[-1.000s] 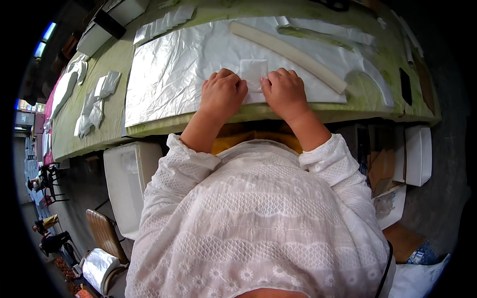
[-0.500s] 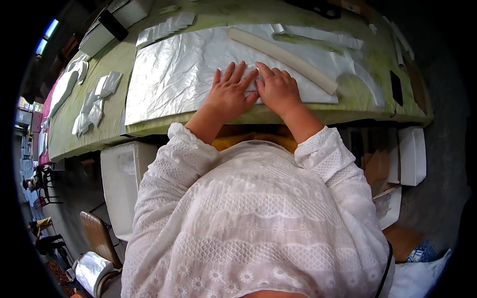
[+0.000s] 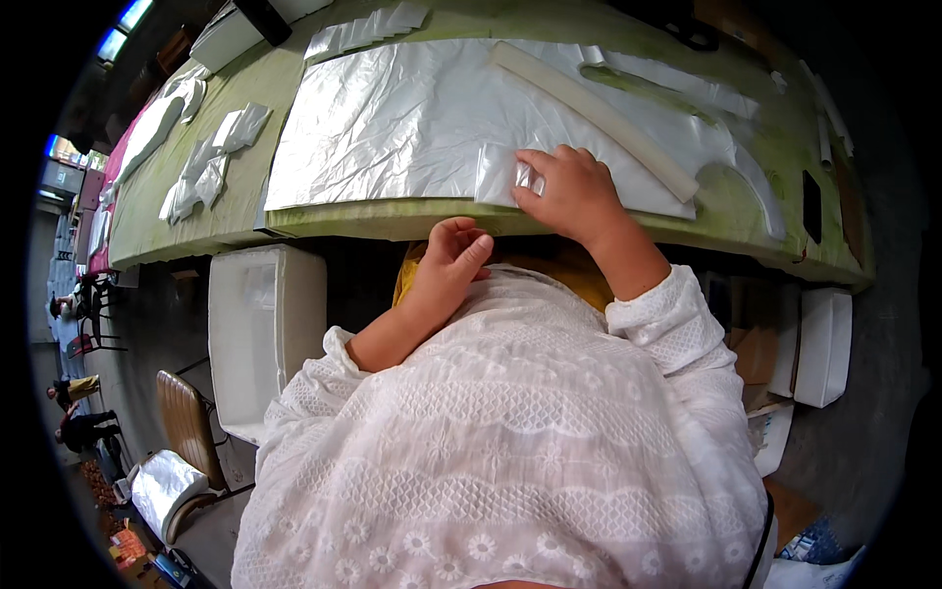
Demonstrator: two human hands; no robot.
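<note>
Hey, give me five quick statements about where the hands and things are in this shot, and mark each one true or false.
1. The right hand touches a folded film piece. True.
2. The left hand rests on the cream tube. False: it is in front of the near edge of the table, away from the tube.
3. The tube lies slantwise on the shiny sheet. True.
4. The white foam box on the person's left stands on the table. False: it sits below the tabletop.
5. A flat black object lies to the right of the tube. True.
</note>
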